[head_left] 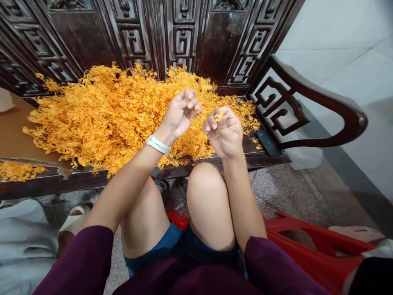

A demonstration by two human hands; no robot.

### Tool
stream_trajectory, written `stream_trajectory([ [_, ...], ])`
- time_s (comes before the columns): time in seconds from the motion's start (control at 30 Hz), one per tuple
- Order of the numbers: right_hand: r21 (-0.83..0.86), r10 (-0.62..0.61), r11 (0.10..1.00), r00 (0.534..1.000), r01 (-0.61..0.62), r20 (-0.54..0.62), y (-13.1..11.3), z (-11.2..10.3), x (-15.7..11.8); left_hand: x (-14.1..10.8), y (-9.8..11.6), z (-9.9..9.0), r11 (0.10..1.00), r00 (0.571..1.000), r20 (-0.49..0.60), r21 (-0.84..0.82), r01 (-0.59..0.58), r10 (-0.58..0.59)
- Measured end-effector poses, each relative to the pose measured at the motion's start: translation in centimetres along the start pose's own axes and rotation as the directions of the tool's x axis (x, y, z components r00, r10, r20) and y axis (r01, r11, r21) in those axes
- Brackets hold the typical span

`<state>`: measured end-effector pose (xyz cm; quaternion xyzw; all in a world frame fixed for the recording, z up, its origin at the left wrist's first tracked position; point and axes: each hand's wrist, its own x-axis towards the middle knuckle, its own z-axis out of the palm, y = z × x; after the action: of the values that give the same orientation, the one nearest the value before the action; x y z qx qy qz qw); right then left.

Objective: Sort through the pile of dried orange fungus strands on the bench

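A large heap of orange plastic-looking flower pieces [123, 110] covers the dark wooden bench seat. My left hand [183, 111], with a white band on its wrist, is raised over the heap's right part. Its fingers pinch the stem of an orange piece [196, 113], and more orange, blurred by motion, shows just above them. Close by on the right, my right hand [224, 129] has its fingers curled round a small orange piece [218, 117]. The two hands are apart from each other.
Carved dark panels form the bench back, with a curved armrest [325, 98] at right. A phone [267, 142] lies at the seat's right end. Cardboard [27, 131] sits at left. A red plastic stool [294, 233] stands lower right. Another person's foot [75, 217] shows lower left.
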<state>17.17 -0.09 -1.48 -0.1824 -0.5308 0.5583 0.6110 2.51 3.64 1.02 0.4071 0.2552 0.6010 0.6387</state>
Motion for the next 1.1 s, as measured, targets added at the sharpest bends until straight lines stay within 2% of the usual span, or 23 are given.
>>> stream_trajectory([
  [0.1,0.001,0.039,0.999,0.995,-0.039,0.095,-0.1,0.1,-0.6,0.9,1.1,-1.8,0.997,0.999,-0.022,0.064,-0.038,0.040],
  [0.2,-0.041,0.089,0.996,0.982,-0.083,0.166,0.2,-0.6,-0.4,1.4,1.6,-3.4,0.975,0.998,0.029,0.214,-0.058,0.053],
  [0.23,-0.041,0.085,0.996,0.988,-0.080,0.132,0.4,-1.1,-0.1,1.4,1.6,-3.7,0.962,0.997,0.052,0.265,-0.065,0.053],
  [0.3,-0.037,0.055,0.998,0.998,-0.055,-0.005,0.9,-2.5,0.7,1.4,1.4,-4.2,0.928,0.994,0.100,0.364,-0.078,0.044],
  [0.37,-0.038,0.049,0.998,0.991,-0.054,-0.126,1.6,-3.9,1.4,1.3,1.3,-4.2,0.894,0.989,0.143,0.439,-0.088,0.027],
  [0.5,-0.018,0.192,0.980,0.957,-0.201,-0.216,3.1,-5.6,1.7,1.0,1.3,-3.9,0.889,0.977,0.209,0.455,-0.056,-0.046],
  [0.57,-0.064,0.181,0.976,0.942,-0.207,-0.281,3.4,-5.4,1.6,0.9,1.5,-3.7,0.882,0.959,0.258,0.470,-0.022,-0.114],
  [0.67,-0.247,-0.006,0.965,0.942,-0.082,-0.337,2.7,-4.0,1.3,0.6,1.8,-3.5,0.838,0.919,0.326,0.545,0.009,-0.221],
  [0.73,-0.358,-0.083,0.934,0.962,-0.016,-0.261,2.1,-2.8,1.1,0.4,2.0,-3.5,0.799,0.885,0.368,0.602,0.006,-0.285],
  [0.8,-0.412,-0.079,0.911,0.989,0.021,-0.126,1.6,-1.7,0.9,0.3,2.1,-3.5,0.771,0.850,0.419,0.636,-0.024,-0.319],
  [0.83,-0.425,-0.073,0.905,0.995,0.034,-0.075,1.5,-1.3,0.7,0.3,2.1,-3.6,0.764,0.845,0.437,0.643,-0.055,-0.308],
  [0.9,-0.440,-0.069,0.897,0.997,0.044,-0.040,1.5,-0.8,0.4,0.2,2.3,-3.7,0.739,0.862,0.448,0.659,-0.139,-0.237],
  [1.0,-0.454,-0.098,0.890,0.989,0.038,-0.109,1.8,-0.5,0.3,0.0,2.8,-3.9,0.656,0.891,0.434,0.712,-0.250,-0.132],
  [1.1,-0.458,-0.128,0.888,0.977,0.036,-0.172,1.9,-0.4,0.4,-0.5,3.3,-3.6,0.607,0.873,0.466,0.738,-0.295,-0.142],
])
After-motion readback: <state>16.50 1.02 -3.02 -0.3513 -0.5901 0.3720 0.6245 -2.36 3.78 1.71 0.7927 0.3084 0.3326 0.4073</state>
